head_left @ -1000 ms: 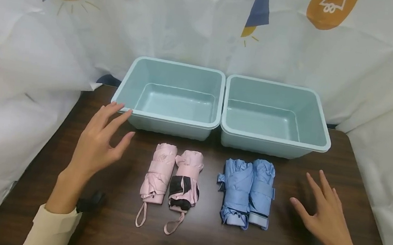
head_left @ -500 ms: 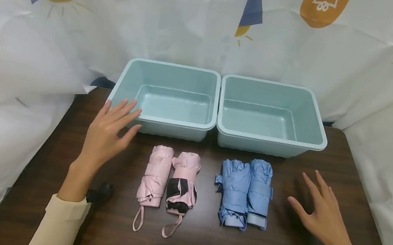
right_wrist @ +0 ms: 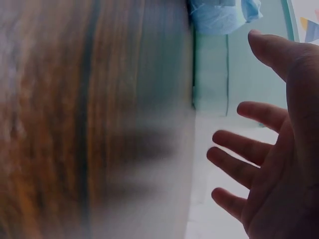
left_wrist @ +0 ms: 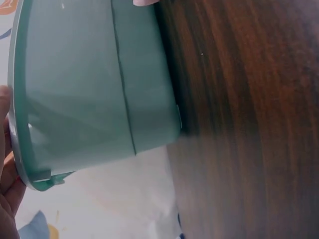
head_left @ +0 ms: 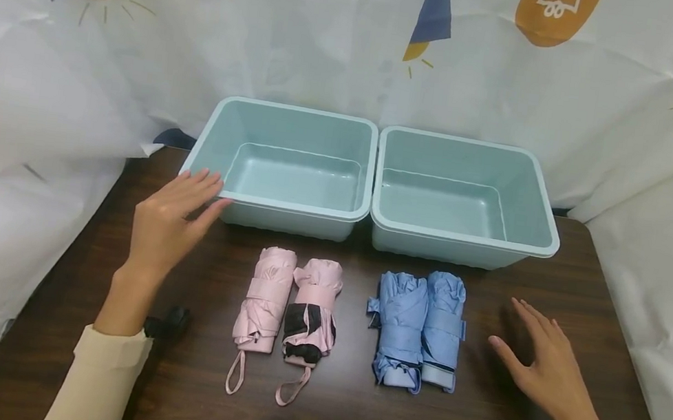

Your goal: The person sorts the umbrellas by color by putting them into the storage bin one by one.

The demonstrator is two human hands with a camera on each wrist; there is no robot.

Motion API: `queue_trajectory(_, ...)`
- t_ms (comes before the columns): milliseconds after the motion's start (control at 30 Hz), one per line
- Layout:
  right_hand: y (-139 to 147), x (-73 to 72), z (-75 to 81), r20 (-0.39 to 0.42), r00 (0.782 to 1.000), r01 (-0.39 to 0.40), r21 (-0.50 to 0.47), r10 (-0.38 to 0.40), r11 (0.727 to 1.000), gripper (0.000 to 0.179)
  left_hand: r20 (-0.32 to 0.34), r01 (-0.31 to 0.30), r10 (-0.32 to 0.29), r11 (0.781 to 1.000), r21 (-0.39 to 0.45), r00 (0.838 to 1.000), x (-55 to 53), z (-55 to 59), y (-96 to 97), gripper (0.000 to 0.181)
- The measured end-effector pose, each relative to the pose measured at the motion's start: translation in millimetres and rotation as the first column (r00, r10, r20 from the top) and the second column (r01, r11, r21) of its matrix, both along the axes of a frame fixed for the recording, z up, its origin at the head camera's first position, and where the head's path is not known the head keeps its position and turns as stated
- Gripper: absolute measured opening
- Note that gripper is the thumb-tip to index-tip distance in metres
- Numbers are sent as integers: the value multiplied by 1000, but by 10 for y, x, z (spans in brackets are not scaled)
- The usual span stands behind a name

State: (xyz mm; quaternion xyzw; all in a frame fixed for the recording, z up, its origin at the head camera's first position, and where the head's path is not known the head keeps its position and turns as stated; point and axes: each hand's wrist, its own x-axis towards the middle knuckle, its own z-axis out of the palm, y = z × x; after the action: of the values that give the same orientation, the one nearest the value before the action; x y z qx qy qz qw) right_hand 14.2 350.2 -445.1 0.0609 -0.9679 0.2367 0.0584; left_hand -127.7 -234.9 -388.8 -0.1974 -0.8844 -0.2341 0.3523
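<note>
My left hand (head_left: 170,219) is at the front left corner of the left pale blue-green bin (head_left: 293,210), fingers extended over its rim. In the left wrist view, fingertips (left_wrist: 12,191) show right at that rim. My right hand (head_left: 549,366) hovers over the table to the right of two folded blue umbrellas, fingers spread and holding nothing. The left blue umbrella (head_left: 401,325) and the right blue umbrella (head_left: 443,326) lie side by side. Left of them lie two folded pink umbrellas with wrist loops, one plain pink (head_left: 266,299) and one showing black patches (head_left: 312,311).
A second matching bin (head_left: 464,238) stands right beside the left one; both have nothing inside. The dark wooden table (head_left: 350,419) carries everything. A white patterned curtain (head_left: 330,43) hangs behind the bins and along both sides.
My left hand first shifted right, then drew back slightly left, its fingers coming closer together at the bin's rim. My right hand has lowered slightly, its fingers closer together. The umbrellas and bins stay put.
</note>
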Motion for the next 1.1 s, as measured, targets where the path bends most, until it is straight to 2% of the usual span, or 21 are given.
queue_trajectory(100,-40,-8,-4,-25,999,-28,-29,27,999,73,-17,9,-8,1000,19,1000,-8,2,-24,42)
queue_trajectory(300,-158,-63,15,-53,997,-63,-72,59,995,63,-47,-24,24,1000,11,999,21,-19,-91,40)
queue_trajectory(400,-226,-80,64,-19,999,-44,-77,43,996,58,-43,-19,20,999,32,999,5,-34,-93,39)
queue_trajectory(533,-335,-74,151,67,998,19,-62,-15,998,53,-33,-3,5,999,54,999,-31,-64,-55,38)
queue_trajectory(667,-468,-113,199,123,992,41,-57,-34,998,59,-32,-3,5,998,66,999,-55,-77,-19,38)
queue_trajectory(833,-624,-217,231,161,987,25,-31,-20,999,69,-34,-5,7,998,70,999,-73,-61,-10,37)
queue_trajectory(1100,-798,-311,279,235,972,13,65,-28,998,90,-34,-10,12,998,69,999,-85,-76,-18,38)
